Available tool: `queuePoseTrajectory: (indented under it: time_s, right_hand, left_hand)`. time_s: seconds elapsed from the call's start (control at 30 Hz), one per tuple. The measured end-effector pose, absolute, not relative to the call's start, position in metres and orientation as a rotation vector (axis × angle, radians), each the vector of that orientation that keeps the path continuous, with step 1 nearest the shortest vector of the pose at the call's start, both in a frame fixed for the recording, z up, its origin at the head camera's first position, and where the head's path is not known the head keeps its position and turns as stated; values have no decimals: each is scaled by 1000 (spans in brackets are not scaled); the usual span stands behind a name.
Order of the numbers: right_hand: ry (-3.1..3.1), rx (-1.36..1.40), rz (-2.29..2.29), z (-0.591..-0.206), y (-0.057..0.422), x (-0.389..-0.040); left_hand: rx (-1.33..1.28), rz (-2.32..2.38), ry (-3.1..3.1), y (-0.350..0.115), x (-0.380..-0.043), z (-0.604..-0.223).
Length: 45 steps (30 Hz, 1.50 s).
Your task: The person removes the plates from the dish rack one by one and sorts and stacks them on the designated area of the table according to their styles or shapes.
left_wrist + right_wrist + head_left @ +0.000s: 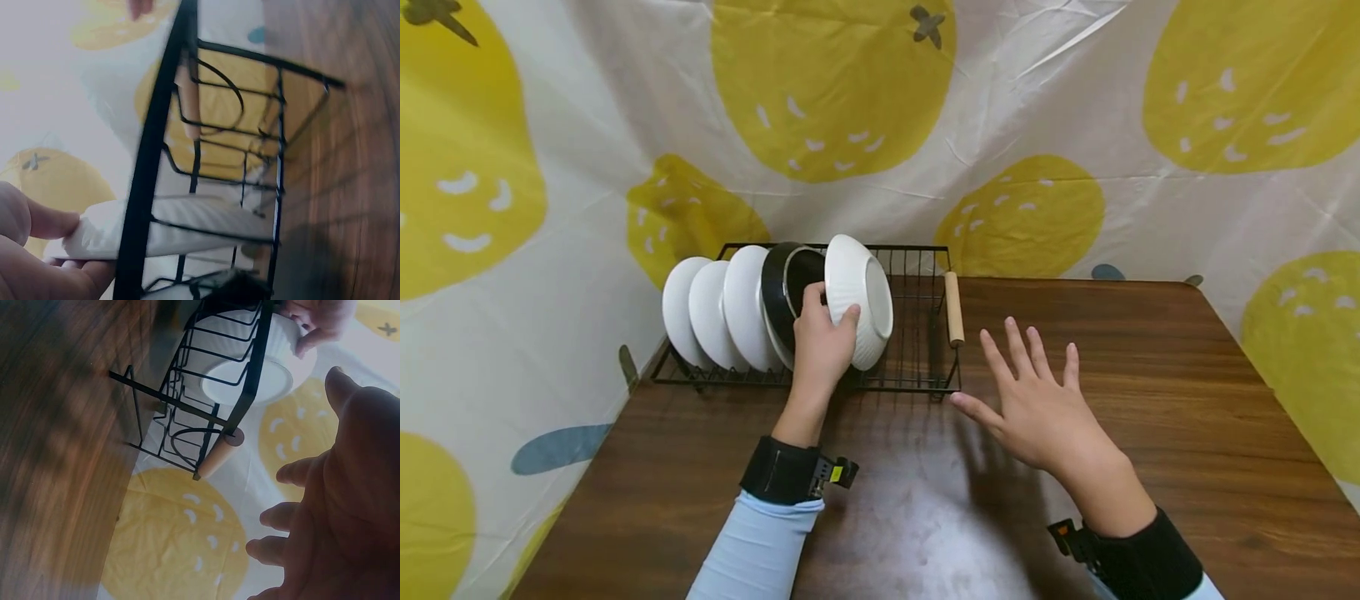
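In the head view my left hand (824, 342) pinches the rim of a white ribbed bowl (867, 304), thumb on its outer side and fingers at its mouth. The bowl stands on its side in a black wire dish rack (917, 385), its base facing right. Just left of it leans a black bowl (781, 292), partly hidden by the hand. My right hand (1037, 408) is held over the table to the right of the rack, fingers spread and holding nothing. In the right wrist view the bowl's round base (250, 381) shows behind the rack wires.
Several white plates (683, 312) stand upright in the rack's left part. A wooden handle (953, 308) is on the rack's right end. The rack sits on a brown wooden table (1150, 375), with a fruit-patterned cloth (1037, 100) hanging behind it.
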State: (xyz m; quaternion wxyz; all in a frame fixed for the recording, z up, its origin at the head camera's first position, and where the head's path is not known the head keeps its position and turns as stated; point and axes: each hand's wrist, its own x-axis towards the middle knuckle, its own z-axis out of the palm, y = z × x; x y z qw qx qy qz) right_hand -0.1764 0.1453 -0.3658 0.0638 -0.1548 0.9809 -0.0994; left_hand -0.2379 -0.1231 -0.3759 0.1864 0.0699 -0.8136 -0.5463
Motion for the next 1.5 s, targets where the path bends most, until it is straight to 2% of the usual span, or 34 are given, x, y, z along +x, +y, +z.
queuePoseTrajectory:
  time_s: [0.2, 0.43, 0.73, 1.17, 1.5]
  right_hand:
    - [2976, -446, -313, -365, 153, -178]
    - [2987, -410, -338, -367, 159, -179]
    - [3009, -388, -364, -367, 164, -180]
    - [3025, -325, -397, -373, 180, -185]
    - [3084, -354, -583, -349, 191, -189]
  left_hand:
    - [83, -1562, -2224, -112, -244, -372]
    - [9, -1469, -2207, -112, -235, -364]
    - [-257, -1290, -2071, -110, -220, -347]
    - [-577, -922, -1864, -103, -211, -342]
    - [-846, -679, -1761, -104, -210, -345]
